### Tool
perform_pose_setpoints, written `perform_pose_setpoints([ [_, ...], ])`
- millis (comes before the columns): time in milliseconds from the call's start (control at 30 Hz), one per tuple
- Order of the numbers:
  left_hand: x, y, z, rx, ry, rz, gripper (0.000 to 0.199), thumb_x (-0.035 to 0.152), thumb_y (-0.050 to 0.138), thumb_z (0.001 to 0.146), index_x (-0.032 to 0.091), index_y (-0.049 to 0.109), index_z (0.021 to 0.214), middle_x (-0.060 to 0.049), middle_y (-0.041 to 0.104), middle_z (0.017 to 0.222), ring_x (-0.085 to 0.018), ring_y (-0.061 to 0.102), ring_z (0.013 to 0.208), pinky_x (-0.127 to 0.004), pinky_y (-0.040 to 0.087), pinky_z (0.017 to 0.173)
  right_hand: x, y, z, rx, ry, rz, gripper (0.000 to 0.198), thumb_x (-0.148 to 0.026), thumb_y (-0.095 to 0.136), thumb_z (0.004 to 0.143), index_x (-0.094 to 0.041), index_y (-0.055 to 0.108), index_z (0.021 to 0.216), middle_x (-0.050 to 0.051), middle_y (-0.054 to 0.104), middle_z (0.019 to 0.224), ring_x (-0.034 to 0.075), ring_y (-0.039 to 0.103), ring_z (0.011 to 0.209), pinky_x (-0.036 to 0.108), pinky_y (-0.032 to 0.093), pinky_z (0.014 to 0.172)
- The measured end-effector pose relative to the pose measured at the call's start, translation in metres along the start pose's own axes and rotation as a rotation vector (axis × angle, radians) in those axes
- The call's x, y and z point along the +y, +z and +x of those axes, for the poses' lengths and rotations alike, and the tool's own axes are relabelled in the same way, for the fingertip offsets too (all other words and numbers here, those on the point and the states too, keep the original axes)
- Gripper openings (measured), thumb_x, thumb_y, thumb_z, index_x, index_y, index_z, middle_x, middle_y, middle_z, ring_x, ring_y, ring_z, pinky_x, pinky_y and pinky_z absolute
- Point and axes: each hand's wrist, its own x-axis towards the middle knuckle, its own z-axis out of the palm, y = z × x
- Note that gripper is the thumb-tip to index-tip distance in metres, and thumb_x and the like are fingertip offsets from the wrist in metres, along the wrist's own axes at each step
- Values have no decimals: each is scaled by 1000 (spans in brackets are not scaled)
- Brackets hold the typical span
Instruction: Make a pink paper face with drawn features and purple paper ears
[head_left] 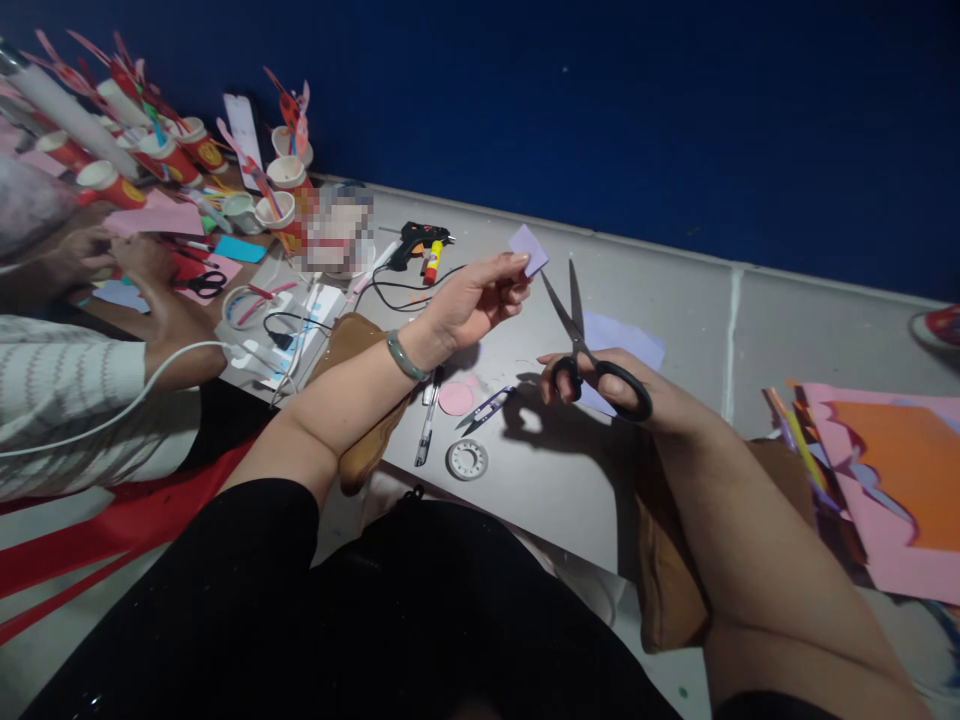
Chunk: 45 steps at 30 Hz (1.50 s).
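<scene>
Between the thumb and fingers of my left hand (487, 295) is a small square of purple paper (529, 249), held up above the table. My right hand (600, 380) has its fingers through the black handles of a pair of scissors (574, 325). The blades are parted, with one tip close to the paper's lower right edge; whether they touch, I cannot tell. Beneath the right hand lies a larger purple sheet (626, 340). Thread snips (489, 408), a pink paper circle (456, 398), a pen (428, 425) and a roll of tape (466, 459) lie nearer to me.
A black glue gun (416, 243) and a glue stick (433, 262) lie behind my left hand. Pink and orange sheets (896, 470) are stacked at right. On the left, a co-worker's hands (142, 258) handle paper near red cups (274, 215) and a power strip (311, 320).
</scene>
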Motion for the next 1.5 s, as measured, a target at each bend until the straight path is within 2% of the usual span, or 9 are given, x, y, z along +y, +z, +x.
perform_pose_setpoints([
  [200,0,-1,1,31,0,17,15,14,68,108,17,69,94,5,59,78,-2,55,60,-18,40,57,0,0,1,8,19,-14,65,-82,61,108,-21,69,87,7,80,95,19,70,86,34,54,80],
  [367,0,-1,1,-1,25,43,24,12,65,110,17,64,86,6,56,73,-2,53,59,-17,39,56,-2,1,1,14,8,-13,68,-86,61,105,-22,68,86,7,79,94,19,70,85,34,54,80],
  [567,0,1,0,-8,15,38,26,13,62,112,18,63,86,6,54,71,-2,53,57,-16,38,55,-2,0,0,4,26,-19,66,-83,61,107,-21,68,87,7,79,95,20,70,86,36,54,81],
  [733,-1,0,0,31,-11,4,17,14,63,112,18,69,96,6,58,75,-2,54,59,-17,39,57,-1,-1,1,-9,14,-25,71,-90,60,102,-21,68,90,7,79,96,21,69,85,36,55,80],
  [933,-1,0,0,53,-44,-69,13,16,61,113,18,72,105,5,61,79,-2,56,60,-15,41,56,-1,0,1,-8,8,-15,67,-86,60,105,-21,69,90,7,79,96,20,69,85,35,55,81],
  [1200,0,2,-1,22,-24,-21,18,14,68,109,18,66,91,7,55,71,0,53,56,-13,39,54,0,0,0,6,19,-15,63,-81,61,108,-22,70,87,7,80,95,19,69,85,34,54,80],
  [1500,-1,-1,1,32,-1,31,22,14,72,107,18,65,86,6,57,75,-1,53,59,-16,40,57,-2,0,1,16,14,-10,66,-84,62,105,-21,70,88,7,79,94,19,69,84,34,54,80],
])
